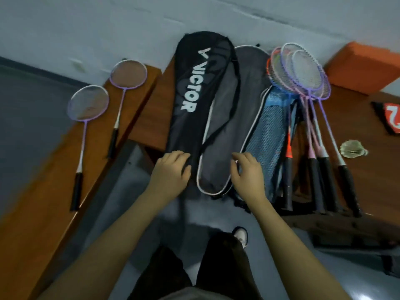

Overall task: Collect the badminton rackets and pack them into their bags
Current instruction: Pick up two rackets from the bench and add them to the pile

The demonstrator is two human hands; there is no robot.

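Head view. Pale wall behind; brown wooden surface (368, 118) across the middle and right, and a second brown wooden surface (54, 169) running diagonally at left. Grey floor below, the person's dark trousers and one white shoe (240, 234) at the bottom edge.

Centre: a black fabric racket bag printed "VICTOR" in white (194, 87), lying lengthwise, its near end hanging over the surface edge. Just beside it on the right, and partly under it, a grey racket bag with white piping (229, 131). Beyond that, a blue mesh bag (270, 131), partly covered by rackets.

Right: a bundle of purple, pink and orange framed badminton rackets (303, 68), heads overlapping near the wall, black handles fanned toward the near edge. A feather shuttlecock (352, 148) near them. An orange block (363, 63) by the wall; a red and black item (389, 118) cut off at the frame edge.

Left surface: two purple-framed rackets, one farther (128, 76), one nearer (87, 103), side by side, apart.

Left hand (171, 169) curled over the near end of the black bag, gripping it. Right hand (246, 172) over the edge of the grey bag, fingers bent at the white piping; whether it pinches the piping, cannot tell.
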